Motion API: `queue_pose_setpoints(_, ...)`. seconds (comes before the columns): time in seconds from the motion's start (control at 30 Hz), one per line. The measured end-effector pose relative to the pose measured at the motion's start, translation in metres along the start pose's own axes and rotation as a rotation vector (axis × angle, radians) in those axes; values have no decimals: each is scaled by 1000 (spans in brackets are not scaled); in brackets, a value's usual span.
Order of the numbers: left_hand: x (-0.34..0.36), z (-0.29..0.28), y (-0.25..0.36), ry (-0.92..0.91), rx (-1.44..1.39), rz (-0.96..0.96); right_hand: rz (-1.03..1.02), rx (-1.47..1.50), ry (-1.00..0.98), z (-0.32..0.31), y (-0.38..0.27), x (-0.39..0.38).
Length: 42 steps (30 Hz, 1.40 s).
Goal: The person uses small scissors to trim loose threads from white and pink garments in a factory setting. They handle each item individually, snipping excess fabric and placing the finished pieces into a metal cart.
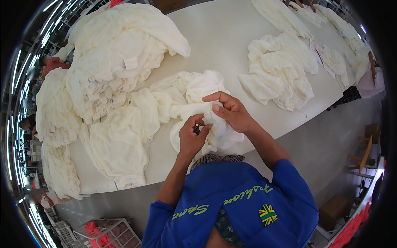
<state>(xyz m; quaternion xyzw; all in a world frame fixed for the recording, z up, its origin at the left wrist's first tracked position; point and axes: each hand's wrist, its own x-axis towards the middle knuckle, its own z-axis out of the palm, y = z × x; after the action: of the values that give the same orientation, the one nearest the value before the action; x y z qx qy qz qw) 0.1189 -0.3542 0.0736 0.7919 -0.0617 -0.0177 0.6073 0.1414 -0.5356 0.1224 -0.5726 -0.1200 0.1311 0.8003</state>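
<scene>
My left hand (193, 136) is closed around a small dark object, possibly thread snips, against a bunched cream sheer garment (219, 136) at the table's near edge. My right hand (227, 109), just above and right of the left, pinches the same fabric between thumb and fingers, with the index finger curved over it. More loose cream fabric (115, 144) spreads leftward from my hands across the white table (211, 37). The details between my fingertips are too small to make out clearly.
A tall heap of cream garments (111, 49) fills the table's left; another pile (281, 70) lies right, near a paper sheet (320, 58). Other people (53, 66) stand along both sides. A wire cart (107, 233) is lower left; a wooden chair (362, 155) is at right.
</scene>
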Motion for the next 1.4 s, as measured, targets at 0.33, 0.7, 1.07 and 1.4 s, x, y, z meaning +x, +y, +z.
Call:
queue_pose_setpoints(0.33, -21, 10, -50, -177, 188, -183, -231, -1057, 361, -80, 73, -17)
queue_pose_setpoints(0.7, -29, 28, -84, -434, 378, 19, 567, -927, 434, -62, 140, -49)
queue_pose_setpoints(1.07, -32, 17, -69, -488, 261, -119, 261, 567, 452, -58, 129, -50)
queue_pose_setpoints(1.4, -32, 6, -10, -431, -7, 149, -29, 614, 533, -31, 74, -42)
